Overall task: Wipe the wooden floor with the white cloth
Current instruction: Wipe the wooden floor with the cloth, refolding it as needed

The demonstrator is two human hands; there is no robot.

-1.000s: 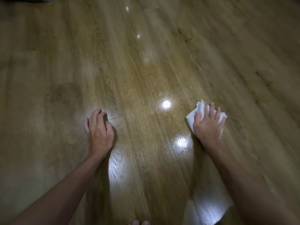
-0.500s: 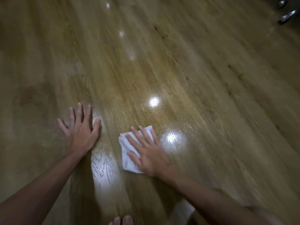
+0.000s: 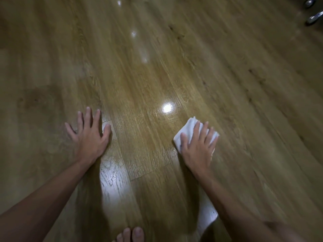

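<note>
- Since half a second ago the white cloth (image 3: pixel 190 132) has swept from the middle of the boards, close by the left hand, out to the right, and the right hand (image 3: pixel 198 147) has gone with it; a second ago it was out on that side too, so this reads as a back-and-forth stroke.
- The left hand (image 3: pixel 89 137) has hardly shifted across the three frames: it lies flat on the wooden floor (image 3: pixel 227 75), fingers (image 3: pixel 88 116) straight and spread, gripping nothing. That looks like a prop, taking the person's weight so the other arm can range freely.
- The right hand's fingers (image 3: pixel 203 131) lie straight and fanned over the cloth, pressing it down rather than curling round it. A flat palm spreads the pressure, which is likely why the folded cloth stays squared up underneath.
- Where's the cloth now? On the floor, pinned under the right hand, its white corner poking out ahead of the fingertips, just below the bright lamp glare (image 3: pixel 167 107).
- Between the two forearms the boards shine with a streaky sheen, possibly damp from wiping, though the blur makes that hard to tell.
- Toes (image 3: pixel 132 234) peek in at the bottom edge; chrome furniture legs (image 3: pixel 314 16) sit well off at top right.
</note>
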